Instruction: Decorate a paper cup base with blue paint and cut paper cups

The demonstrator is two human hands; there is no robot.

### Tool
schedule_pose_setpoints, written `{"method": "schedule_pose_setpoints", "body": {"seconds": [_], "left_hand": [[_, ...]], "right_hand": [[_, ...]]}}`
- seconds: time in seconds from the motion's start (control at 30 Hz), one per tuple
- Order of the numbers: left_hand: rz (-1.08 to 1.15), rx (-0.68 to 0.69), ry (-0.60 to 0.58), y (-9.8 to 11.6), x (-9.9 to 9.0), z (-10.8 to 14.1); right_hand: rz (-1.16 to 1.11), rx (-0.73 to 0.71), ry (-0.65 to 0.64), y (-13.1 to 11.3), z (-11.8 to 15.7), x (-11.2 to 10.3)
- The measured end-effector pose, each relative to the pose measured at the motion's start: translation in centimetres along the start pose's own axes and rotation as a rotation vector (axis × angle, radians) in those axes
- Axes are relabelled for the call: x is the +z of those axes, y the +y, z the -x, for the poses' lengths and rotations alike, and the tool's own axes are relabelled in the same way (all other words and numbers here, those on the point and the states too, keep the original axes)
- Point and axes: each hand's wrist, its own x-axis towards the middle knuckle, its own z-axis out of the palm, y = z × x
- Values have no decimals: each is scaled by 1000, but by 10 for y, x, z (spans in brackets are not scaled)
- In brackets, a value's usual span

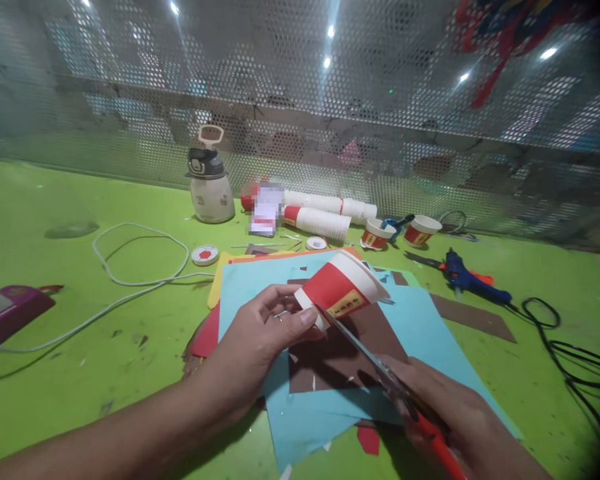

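Note:
A red and white paper cup [337, 283] is tilted on its side in my left hand [275, 320], whose fingers and thumb pinch it near its base. My right hand [430, 400] is closed around scissors [375, 363] with red handles. The scissor blades reach up and left to the cup's lower side, close to my left thumb. Beneath the cup lie brown paper [340, 367] and light blue sheets [445, 360], with small white scraps on them.
A bottle [213, 193], a phone [266, 210], stacked cups [320, 222] and two short cups [377, 233] [422, 231] stand or lie behind. A blue glue gun [473, 280] with a black cord is right; a white cable [175, 280] and purple tool [17, 310] are left.

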Motion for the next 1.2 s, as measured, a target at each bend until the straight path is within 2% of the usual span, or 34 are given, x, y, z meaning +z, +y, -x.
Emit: {"method": "schedule_pose_setpoints", "body": {"seconds": [0.13, 0.47, 0.7, 1.07, 1.2], "left_hand": [[-20, -5, 15, 1, 0, 2], [26, -21, 13, 2, 3, 3], [33, -38, 61, 3, 2, 1], [-33, 55, 126, -3, 0, -5], [-58, 34, 124, -1, 1, -3]], "right_hand": [[-66, 17, -120, -1, 1, 0], [-110, -16, -101, -3, 1, 5], [18, 13, -125, -6, 1, 3], [-88, 32, -125, -6, -4, 2], [-52, 44, -174, -7, -2, -1]]}}
